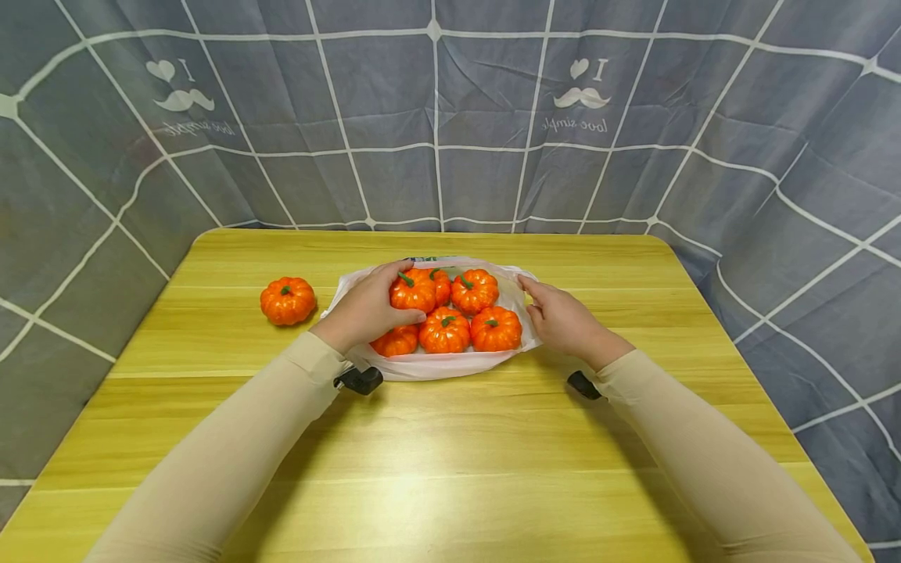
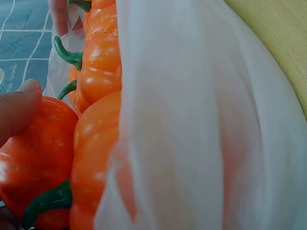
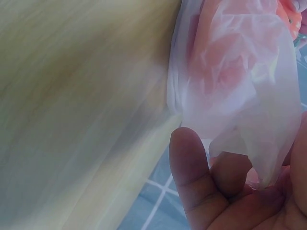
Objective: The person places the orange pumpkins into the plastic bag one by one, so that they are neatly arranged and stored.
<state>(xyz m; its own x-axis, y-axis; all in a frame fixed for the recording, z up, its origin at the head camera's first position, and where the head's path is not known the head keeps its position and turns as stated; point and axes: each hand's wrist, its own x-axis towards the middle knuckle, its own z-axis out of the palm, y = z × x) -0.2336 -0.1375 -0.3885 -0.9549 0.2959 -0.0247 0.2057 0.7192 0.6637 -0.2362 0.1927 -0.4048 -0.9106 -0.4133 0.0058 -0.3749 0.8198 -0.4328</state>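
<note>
A white plastic bag (image 1: 450, 366) lies with its mouth spread wide, and several small orange pumpkins (image 1: 446, 332) with green stems sit inside it. My left hand (image 1: 367, 307) reaches over the bag's left side and grips one pumpkin (image 1: 413, 292). In the left wrist view, the thumb (image 2: 19, 108) presses on that pumpkin (image 2: 36, 153), which touches its neighbours. At the opposite side, my right hand (image 1: 565, 319) pinches the bag's edge. The right wrist view shows thin plastic (image 3: 240, 91) bunched between the fingers; part of that grip is hidden.
One more pumpkin (image 1: 288, 301) stands on the wooden table (image 1: 450, 469), left of the bag. Grey cloth (image 1: 493, 102) with white grid lines hangs behind the table and along both sides.
</note>
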